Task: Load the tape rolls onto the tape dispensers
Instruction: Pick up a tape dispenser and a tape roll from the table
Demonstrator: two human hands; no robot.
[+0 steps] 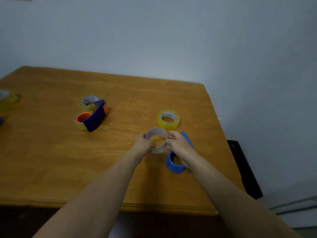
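Both hands raised over the right part of the wooden desk [51,160], clamped on one clear tape roll [157,140]: left hand [141,143] gripping its left rim, right hand [178,143] pinching its right rim, roll tilted so the open core faces the camera. Just below and right of the right hand, lying on the desk, a blue tape dispenser [175,163], ring-shaped hub near, pointed blade end far, partly hidden by the wrist. Just beyond the held roll, flat on the desk, a yellowish tape roll [168,119] with a printed white core. Further left, a dark blue and orange dispenser [95,117] already carrying a yellowish roll [80,123] on its orange hub, and touching its far side another yellowish roll [89,102] lying flat. At the far left edge, blurred, one more yellowish roll [7,98]. Behind the desk, a plain pale wall [171,40].
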